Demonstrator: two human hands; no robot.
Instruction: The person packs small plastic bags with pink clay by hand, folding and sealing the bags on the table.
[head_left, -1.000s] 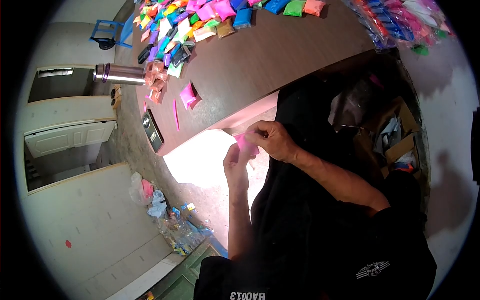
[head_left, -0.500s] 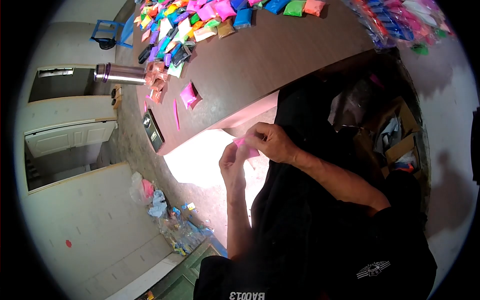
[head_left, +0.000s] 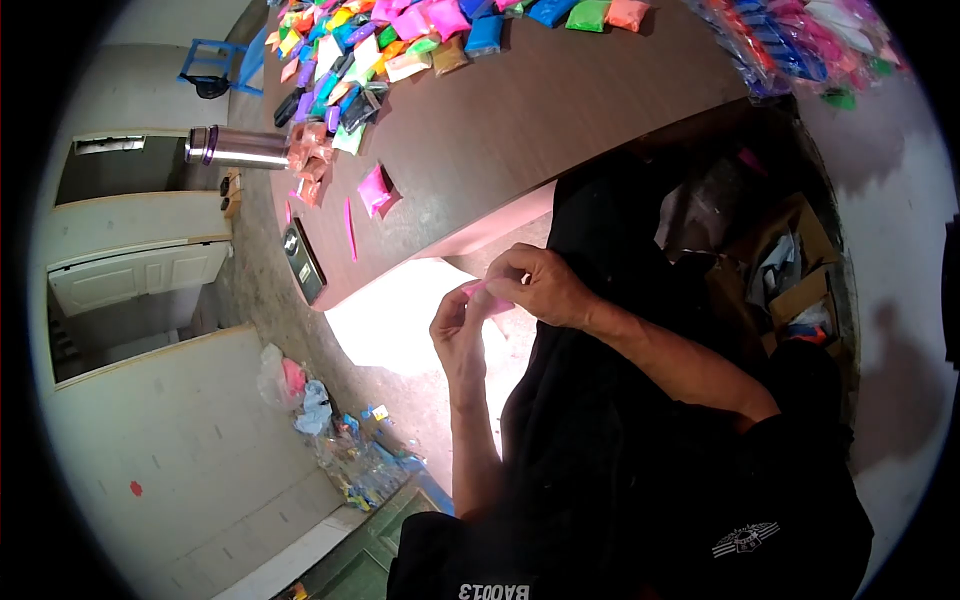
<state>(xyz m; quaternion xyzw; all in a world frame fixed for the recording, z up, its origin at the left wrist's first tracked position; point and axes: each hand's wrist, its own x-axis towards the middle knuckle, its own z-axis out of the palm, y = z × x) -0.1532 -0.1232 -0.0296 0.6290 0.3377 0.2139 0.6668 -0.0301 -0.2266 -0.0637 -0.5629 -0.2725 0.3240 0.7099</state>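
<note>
Left hand (head_left: 459,335) and right hand (head_left: 548,287) pinch thin pink packet (head_left: 498,305); puffy squarish pouch (head_left: 374,191) far left on wood-grain table (head_left: 520,125).

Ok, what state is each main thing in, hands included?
Held pink item: pinched, partly hidden; sealed or open, can't tell
Left hand: gripping it
Right hand: gripping it
Lone pink packet: plump, lying on the table
Pink stick: lying flat
Metal flask: lid apparently on
Packet pile: loosely heaped
Cardboard box: open
</note>
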